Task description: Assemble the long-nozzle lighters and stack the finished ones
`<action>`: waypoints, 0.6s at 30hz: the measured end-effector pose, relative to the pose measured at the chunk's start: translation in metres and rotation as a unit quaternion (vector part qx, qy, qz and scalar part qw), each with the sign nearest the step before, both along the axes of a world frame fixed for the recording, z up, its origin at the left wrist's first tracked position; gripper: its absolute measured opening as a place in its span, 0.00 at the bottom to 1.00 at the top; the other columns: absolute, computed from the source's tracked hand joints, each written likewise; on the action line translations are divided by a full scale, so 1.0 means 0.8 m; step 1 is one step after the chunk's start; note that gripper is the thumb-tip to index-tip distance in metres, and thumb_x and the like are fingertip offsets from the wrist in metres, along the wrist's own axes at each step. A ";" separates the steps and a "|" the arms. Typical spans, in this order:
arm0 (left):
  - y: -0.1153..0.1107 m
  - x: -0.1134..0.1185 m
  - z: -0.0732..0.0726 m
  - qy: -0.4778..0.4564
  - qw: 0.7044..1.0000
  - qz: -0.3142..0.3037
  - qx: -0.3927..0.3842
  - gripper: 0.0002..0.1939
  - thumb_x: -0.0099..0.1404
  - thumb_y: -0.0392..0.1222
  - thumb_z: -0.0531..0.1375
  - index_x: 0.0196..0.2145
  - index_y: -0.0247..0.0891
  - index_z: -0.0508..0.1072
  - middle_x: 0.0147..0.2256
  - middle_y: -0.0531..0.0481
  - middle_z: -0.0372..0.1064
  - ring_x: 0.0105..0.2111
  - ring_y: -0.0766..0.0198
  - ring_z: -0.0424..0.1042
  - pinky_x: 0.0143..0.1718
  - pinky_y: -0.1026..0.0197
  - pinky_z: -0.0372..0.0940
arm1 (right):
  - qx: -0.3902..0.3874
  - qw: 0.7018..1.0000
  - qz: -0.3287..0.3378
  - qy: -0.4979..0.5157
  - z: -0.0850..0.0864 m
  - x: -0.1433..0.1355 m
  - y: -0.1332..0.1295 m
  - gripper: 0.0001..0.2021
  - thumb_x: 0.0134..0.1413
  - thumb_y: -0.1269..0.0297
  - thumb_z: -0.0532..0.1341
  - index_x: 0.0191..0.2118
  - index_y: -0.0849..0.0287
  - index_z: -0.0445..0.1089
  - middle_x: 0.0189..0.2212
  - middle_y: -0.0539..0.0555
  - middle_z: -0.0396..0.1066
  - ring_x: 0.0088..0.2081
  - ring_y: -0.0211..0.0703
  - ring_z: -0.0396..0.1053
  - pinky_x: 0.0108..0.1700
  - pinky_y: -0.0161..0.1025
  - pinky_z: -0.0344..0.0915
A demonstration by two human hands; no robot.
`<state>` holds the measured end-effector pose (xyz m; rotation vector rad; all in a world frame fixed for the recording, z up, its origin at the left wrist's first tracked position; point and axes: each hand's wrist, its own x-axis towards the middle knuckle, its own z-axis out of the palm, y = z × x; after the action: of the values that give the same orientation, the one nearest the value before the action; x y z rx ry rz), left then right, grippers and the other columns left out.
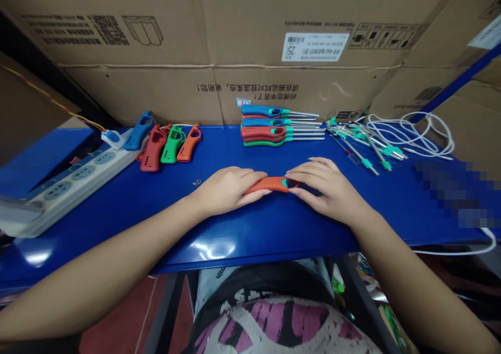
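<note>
Both hands are on an orange gas lighter [269, 185] just above the blue table, lying crosswise between them. My left hand [229, 189] is closed round its handle end, thumb below and fingers on top. My right hand [326, 187] pinches the other end, near the teal trigger and the loop; its fingers hide the tip, so I cannot tell whether a metal tube is there. Behind the hands lies a stack of lighters [266, 133] in blue, red and green with metal tubes. To the right is a loose pile of metal tubes with teal parts [362, 140].
At the left lie several lighter handle shells [152, 148] beside a white power strip [84, 174]. Small screws [198, 183] rest near my left wrist. A coiled white cable [426, 129] is at the back right. Cardboard [156, 90] walls the back of the blue table [250, 239].
</note>
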<state>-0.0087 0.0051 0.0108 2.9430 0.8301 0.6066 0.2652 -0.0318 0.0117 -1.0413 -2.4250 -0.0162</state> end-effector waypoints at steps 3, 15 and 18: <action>-0.001 0.000 -0.002 -0.009 0.999 0.001 -0.049 0.23 0.76 0.54 0.49 0.50 0.36 0.75 0.40 0.44 0.79 0.37 0.57 0.79 0.37 0.59 0.68 | 0.021 0.998 0.044 0.033 -0.002 -0.002 -0.001 0.11 0.66 0.62 0.60 0.52 0.53 0.72 0.50 0.55 0.78 0.51 0.46 0.75 0.62 0.52 0.60; -0.017 0.013 -0.001 -0.065 0.995 -0.018 -0.077 0.18 0.74 0.51 0.55 0.50 0.36 0.75 0.40 0.46 0.78 0.37 0.60 0.77 0.39 0.62 0.68 | 0.069 0.992 0.058 0.085 -0.008 -0.009 -0.005 0.08 0.65 0.69 0.59 0.46 0.57 0.74 0.43 0.57 0.81 0.43 0.45 0.78 0.54 0.48 0.70; -0.013 0.009 0.000 -0.050 0.998 -0.023 -0.043 0.18 0.75 0.50 0.54 0.47 0.34 0.76 0.35 0.46 0.77 0.33 0.61 0.76 0.35 0.62 0.66 | 0.046 0.996 0.040 0.060 -0.007 -0.005 -0.001 0.09 0.65 0.67 0.61 0.49 0.57 0.73 0.45 0.56 0.80 0.45 0.45 0.77 0.55 0.49 0.67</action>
<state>-0.0019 -0.0055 0.0108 2.8205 0.7556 0.6902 0.2609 -0.0325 0.0064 -0.8777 -2.3325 -0.0369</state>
